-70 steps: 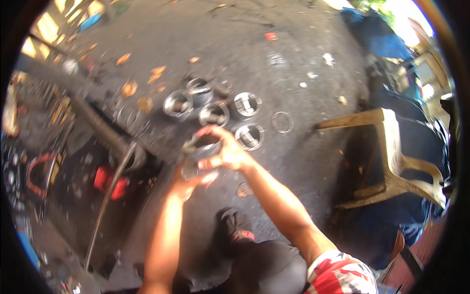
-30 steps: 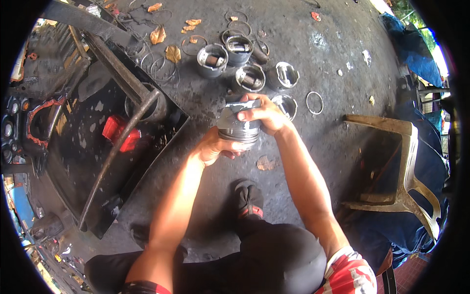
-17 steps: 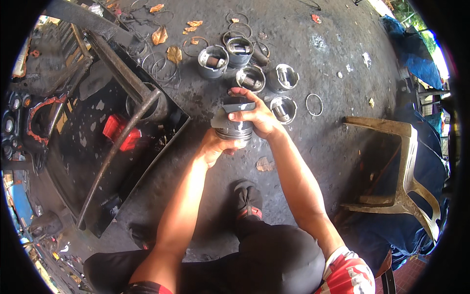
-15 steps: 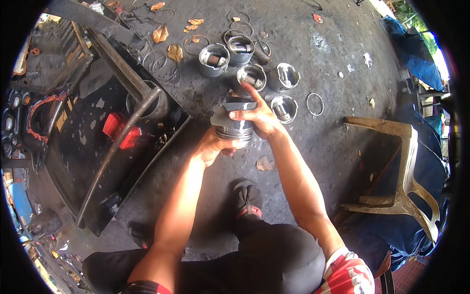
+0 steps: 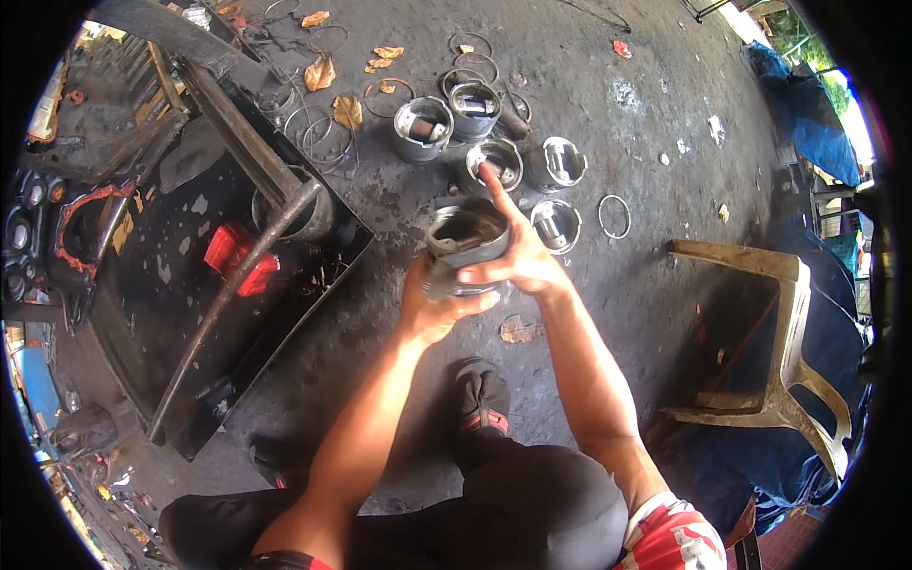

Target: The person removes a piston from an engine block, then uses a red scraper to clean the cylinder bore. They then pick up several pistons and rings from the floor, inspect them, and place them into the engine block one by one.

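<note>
A grey metal engine piston (image 5: pixel 468 249) is held between my two hands above the floor, its hollow skirt end tipped up so the dark inside shows. My left hand (image 5: pixel 432 306) is closed round its lower left side. The fingers of my right hand (image 5: pixel 522 256) wrap its right side, with the index finger stretched forward. Just beyond stand several more pistons with their open ends up: one (image 5: pixel 492 166) by my right fingertip, one (image 5: pixel 558 164) to its right, another (image 5: pixel 555 228) near my right wrist, and two (image 5: pixel 423 129) (image 5: pixel 474 110) farther off.
Thin metal rings (image 5: pixel 614 217) and dry leaves (image 5: pixel 348 111) lie on the dark floor. At left stands a black metal tray (image 5: pixel 313 313) with a red object (image 5: pixel 240 258) and a rusty bar (image 5: pixel 228 313). A dirty plastic chair (image 5: pixel 784 323) is at right.
The held piston has tilted, so its open end now faces up toward me. Both hands have moved slightly along with it, keeping their hold.
</note>
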Demonstrator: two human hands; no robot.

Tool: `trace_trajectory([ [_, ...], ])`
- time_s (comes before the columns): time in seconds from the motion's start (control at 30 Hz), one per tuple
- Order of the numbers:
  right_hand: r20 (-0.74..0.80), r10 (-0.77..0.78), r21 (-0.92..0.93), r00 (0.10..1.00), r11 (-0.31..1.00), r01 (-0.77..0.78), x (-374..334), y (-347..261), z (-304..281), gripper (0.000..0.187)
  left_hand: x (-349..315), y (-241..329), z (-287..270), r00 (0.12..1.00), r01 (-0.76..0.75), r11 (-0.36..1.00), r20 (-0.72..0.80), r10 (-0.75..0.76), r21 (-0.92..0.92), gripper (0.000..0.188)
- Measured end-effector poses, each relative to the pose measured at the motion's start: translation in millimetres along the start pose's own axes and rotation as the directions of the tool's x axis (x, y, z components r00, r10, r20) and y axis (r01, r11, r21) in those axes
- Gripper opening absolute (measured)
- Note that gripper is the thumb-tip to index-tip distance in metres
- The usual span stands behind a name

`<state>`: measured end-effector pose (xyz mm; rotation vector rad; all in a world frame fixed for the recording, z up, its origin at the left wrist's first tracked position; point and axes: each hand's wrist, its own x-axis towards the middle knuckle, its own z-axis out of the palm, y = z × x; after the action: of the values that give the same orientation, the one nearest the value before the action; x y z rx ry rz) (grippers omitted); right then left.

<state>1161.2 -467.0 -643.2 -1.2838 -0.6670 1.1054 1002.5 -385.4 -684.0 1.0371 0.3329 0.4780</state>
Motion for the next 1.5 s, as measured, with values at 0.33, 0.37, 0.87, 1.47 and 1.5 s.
trace_trajectory([
  [0.33, -0.002, 0.017, 0.025, 1.0, 1.0, -0.017, -4.8, -3.9, 4.3, 0.144, 4.8, 14.0, 5.5, 0.887, 0.46, 0.888, 0.058, -0.459, -0.002, 0.068],
  [0.37, 0.04, 0.081, 0.325, 0.996, 0.941, -0.09, -4.8, -5.3, 1.4, 0.144, 5.4, 12.9, 4.3, 0.894, 0.432, 0.9, 0.155, -0.419, -0.061, 0.067],
  [0.87, -0.113, -0.016, 0.116, 0.993, 0.993, 0.029, -7.9, 4.5, 7.5, 0.116, 12.7, 13.4, -3.1, 0.938, 0.318, 0.945, 0.122, -0.325, 0.074, 0.06],
  [1.47, -0.015, -0.082, 0.29, 0.997, 0.953, 0.082, -9.9, 18.6, -5.2, 0.096, 3.5, -22.2, -10.8, 0.939, 0.312, 0.946, 0.179, -0.294, -0.086, 0.06],
  [1.5, -0.1, -0.034, 0.103, 0.994, 0.994, 0.044, -9.5, 19.7, -6.1, 0.095, 2.3, -24.6, -10.9, 0.98, 0.145, 0.983, 0.152, -0.127, -0.109, 0.056],
])
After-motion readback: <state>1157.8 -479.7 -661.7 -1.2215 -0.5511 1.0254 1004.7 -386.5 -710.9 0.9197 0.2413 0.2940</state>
